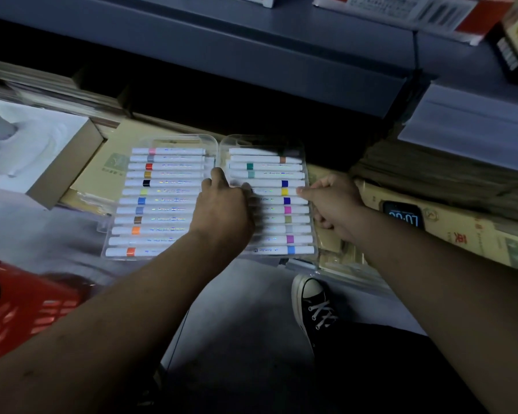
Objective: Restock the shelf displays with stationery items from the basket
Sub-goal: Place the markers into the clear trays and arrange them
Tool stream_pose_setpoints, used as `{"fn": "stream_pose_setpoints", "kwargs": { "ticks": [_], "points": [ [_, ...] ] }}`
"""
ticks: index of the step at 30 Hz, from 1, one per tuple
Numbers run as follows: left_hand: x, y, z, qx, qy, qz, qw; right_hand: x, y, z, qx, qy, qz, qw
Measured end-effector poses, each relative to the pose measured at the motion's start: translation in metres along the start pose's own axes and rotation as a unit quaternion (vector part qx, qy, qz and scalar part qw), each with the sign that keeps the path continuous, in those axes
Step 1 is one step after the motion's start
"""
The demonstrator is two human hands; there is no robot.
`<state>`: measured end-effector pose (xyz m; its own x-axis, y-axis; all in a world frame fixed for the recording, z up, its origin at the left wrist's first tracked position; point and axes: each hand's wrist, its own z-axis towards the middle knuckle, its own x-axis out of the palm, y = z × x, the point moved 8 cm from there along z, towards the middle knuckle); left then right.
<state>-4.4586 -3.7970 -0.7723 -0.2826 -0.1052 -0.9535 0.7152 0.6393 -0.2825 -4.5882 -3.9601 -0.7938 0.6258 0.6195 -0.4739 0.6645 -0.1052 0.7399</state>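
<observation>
Two clear plastic marker cases lie flat side by side on tan boxes on the low shelf. The left marker case (159, 201) and the right marker case (281, 210) each hold several white markers with coloured bands. My left hand (222, 207) lies over the seam between them, its fingers curled onto the right case's left edge and the thumb raised. My right hand (334, 204) grips the right case's right edge, thumb on top of the lid. The red basket (21, 318) stands at the lower left; its contents are out of view.
A grey shelf board (251, 55) overhangs the cases, with boxed goods on top of it. A white-topped cardboard box (36, 156) sits to the left. Tan packages and a small digital display (402, 218) lie to the right. My black sneaker (311, 306) is on the floor below.
</observation>
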Motion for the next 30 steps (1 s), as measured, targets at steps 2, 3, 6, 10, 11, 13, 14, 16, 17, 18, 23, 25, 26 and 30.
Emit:
{"fn": "stream_pose_setpoints", "kwargs": {
  "ticks": [2, 3, 6, 10, 11, 13, 14, 16, 17, 18, 23, 25, 26, 30],
  "points": [
    [0.004, 0.004, 0.002, -0.017, 0.018, -0.045, 0.999, 0.001, 0.001, -0.001, -0.001, -0.002, -0.005, 1.000],
    [0.003, 0.007, 0.002, -0.040, 0.019, -0.086, 0.995, 0.001, 0.000, -0.001, -0.001, 0.000, -0.003, 1.000],
    [-0.009, 0.019, -0.002, -0.132, -0.007, -0.217, 0.967, 0.001, -0.004, 0.000, 0.006, 0.009, 0.020, 1.000],
    [-0.017, 0.025, -0.008, -0.166, -0.032, -0.312, 0.935, 0.001, -0.005, 0.001, 0.007, 0.022, 0.030, 0.999],
    [-0.019, 0.024, -0.009, -0.167, -0.037, -0.330, 0.928, 0.002, -0.005, 0.001, 0.006, 0.023, 0.025, 0.999],
    [-0.020, 0.024, -0.013, -0.174, -0.042, -0.364, 0.914, 0.003, -0.004, 0.001, 0.003, 0.024, 0.015, 1.000],
    [-0.019, 0.024, -0.014, -0.177, -0.043, -0.375, 0.909, 0.004, -0.003, 0.002, 0.000, 0.023, 0.010, 1.000],
    [-0.018, 0.025, -0.017, -0.188, -0.052, -0.381, 0.904, 0.004, -0.003, 0.004, -0.003, 0.018, -0.001, 1.000],
    [-0.018, 0.025, -0.017, -0.187, -0.060, -0.368, 0.909, 0.004, -0.003, 0.005, -0.004, 0.015, -0.006, 1.000],
    [-0.018, 0.025, -0.016, -0.179, -0.068, -0.347, 0.918, 0.003, -0.003, 0.005, -0.006, 0.013, -0.010, 1.000],
    [-0.012, 0.017, -0.012, -0.154, -0.027, -0.351, 0.923, 0.003, -0.001, 0.003, -0.017, 0.009, -0.026, 0.999],
    [-0.011, 0.013, -0.010, -0.152, -0.019, -0.341, 0.927, 0.003, 0.000, 0.003, -0.028, 0.011, -0.040, 0.999],
    [-0.011, 0.014, -0.008, -0.157, -0.028, -0.334, 0.929, 0.004, 0.001, 0.003, -0.034, 0.013, -0.046, 0.998],
    [-0.018, 0.019, 0.000, -0.175, -0.095, -0.366, 0.909, 0.005, 0.000, 0.004, -0.042, 0.023, -0.051, 0.998]
  ]
}}
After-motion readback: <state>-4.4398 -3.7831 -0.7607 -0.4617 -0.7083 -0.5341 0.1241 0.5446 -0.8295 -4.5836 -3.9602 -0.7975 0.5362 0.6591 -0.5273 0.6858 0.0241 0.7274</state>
